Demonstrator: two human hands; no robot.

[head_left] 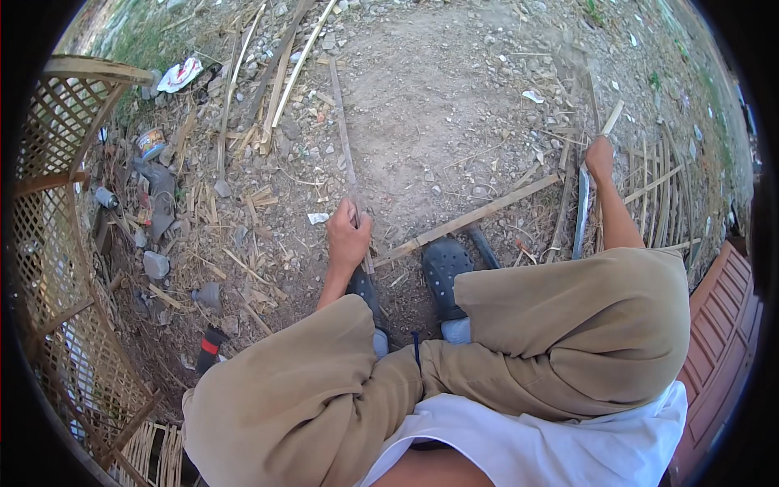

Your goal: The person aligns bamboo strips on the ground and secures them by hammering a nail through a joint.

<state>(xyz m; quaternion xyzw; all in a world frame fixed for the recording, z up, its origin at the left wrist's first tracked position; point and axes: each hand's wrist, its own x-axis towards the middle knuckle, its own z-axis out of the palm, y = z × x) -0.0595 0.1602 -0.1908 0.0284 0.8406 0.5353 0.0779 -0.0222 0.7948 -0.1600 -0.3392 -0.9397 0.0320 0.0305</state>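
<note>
My left hand is closed around the near part of a long, thin wooden strip, which stretches away from me over the dirt. On the right, my right hand is closed on what looks like a machete; its pale wooden handle sticks out beyond the fist. The long grey blade runs from the hand back toward me. Between my hands a wider wooden strip lies slanted, its near end by my left foot. A dark bar rests beside my right clog.
Several long strips lie at the far left, a bundle of slats at the right. A lattice panel stands along the left edge. Stones, a can, a black object with a red band and a reddish-brown panel surround me.
</note>
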